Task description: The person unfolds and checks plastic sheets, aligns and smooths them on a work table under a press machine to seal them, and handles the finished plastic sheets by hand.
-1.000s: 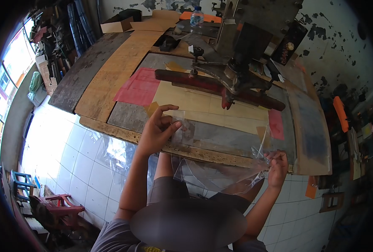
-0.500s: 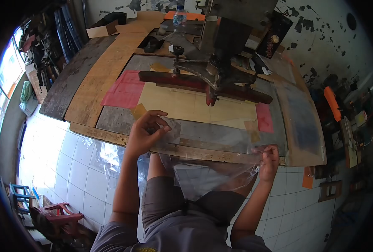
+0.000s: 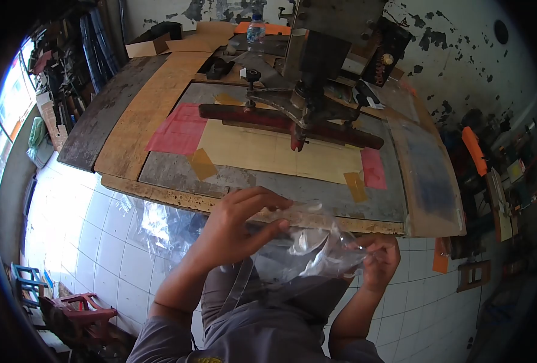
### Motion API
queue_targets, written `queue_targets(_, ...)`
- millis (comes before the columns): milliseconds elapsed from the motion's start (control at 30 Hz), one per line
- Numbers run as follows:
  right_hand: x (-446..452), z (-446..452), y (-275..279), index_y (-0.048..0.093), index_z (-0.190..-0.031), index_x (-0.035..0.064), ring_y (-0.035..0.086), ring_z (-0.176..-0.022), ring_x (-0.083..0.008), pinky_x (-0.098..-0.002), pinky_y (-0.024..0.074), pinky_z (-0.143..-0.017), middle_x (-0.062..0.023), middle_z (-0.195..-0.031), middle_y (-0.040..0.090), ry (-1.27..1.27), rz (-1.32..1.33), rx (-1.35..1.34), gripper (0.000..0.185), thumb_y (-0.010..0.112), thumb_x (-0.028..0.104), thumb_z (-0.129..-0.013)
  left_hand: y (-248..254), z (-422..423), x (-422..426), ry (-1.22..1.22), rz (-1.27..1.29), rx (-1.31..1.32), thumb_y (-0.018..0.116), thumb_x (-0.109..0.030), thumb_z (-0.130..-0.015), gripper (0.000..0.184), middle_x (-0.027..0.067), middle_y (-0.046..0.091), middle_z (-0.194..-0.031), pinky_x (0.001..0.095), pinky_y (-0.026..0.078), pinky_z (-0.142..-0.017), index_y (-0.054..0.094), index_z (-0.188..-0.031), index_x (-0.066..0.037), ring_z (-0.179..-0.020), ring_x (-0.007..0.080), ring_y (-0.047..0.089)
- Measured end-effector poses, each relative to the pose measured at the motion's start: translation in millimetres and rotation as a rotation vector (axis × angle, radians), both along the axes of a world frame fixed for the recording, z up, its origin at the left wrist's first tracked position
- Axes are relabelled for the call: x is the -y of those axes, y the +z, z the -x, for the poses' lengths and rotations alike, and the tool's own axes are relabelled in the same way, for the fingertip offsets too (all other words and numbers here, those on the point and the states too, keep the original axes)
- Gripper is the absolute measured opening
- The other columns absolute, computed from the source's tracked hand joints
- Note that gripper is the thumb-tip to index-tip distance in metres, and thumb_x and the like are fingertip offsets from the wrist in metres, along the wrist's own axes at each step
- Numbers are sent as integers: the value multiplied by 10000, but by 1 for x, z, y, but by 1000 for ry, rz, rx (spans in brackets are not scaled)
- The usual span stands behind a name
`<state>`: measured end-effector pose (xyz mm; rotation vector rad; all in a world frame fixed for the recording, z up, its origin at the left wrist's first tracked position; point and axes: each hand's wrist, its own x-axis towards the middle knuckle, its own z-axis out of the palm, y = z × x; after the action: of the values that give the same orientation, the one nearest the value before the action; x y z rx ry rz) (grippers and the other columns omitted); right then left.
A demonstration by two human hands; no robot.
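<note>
A crumpled clear plastic sheet (image 3: 317,242) hangs above my lap, in front of the table's near edge. My right hand (image 3: 380,260) pinches its right side with bent fingers. At the sheet's left side is my left hand (image 3: 244,221), its fingers curved and the thumb held apart from them, leaving a gap. Beyond my hands, a pale yellow sheet (image 3: 250,149) lies on the grey board (image 3: 262,186), with pink pieces (image 3: 175,130) at its ends and brown tape (image 3: 203,165) at its near corners. Above it stands a press with a dark red bar (image 3: 244,112).
More clear plastic (image 3: 162,227) hangs below the table's front left edge. A wooden-edged panel (image 3: 432,181) lies at the right. A water bottle (image 3: 256,29) and an open cardboard box (image 3: 202,37) stand at the back. A red stool (image 3: 84,308) is on the tiled floor.
My left hand has moved right and slightly down, closer to my right hand. The plastic, stretched between my hands before, has bunched up. My right hand has dropped a little.
</note>
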<state>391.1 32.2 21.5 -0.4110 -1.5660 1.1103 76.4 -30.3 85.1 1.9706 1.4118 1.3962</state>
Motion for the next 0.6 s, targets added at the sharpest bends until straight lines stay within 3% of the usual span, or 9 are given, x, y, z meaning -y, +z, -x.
queue_targets(267,34,1,25,622,-1031,-21,775,-836,-335,-446,639,-785,-260,-918,740,5,-70,2,171,723,78,-936,17,-12,31,-59,242,280,772,-98,-946,88,98,772,-919,331,555,-790,754,-961,-12,-851,195,738)
queue_targets(600,43,2,32,621,-1025,-15,774,-824,-319,-425,646,-762,-252,-915,743,10,-103,-28,199,746,102,-923,20,-10,44,-110,229,344,765,-102,-951,92,72,745,-874,275,496,-686,777,-995,-22,-750,120,674)
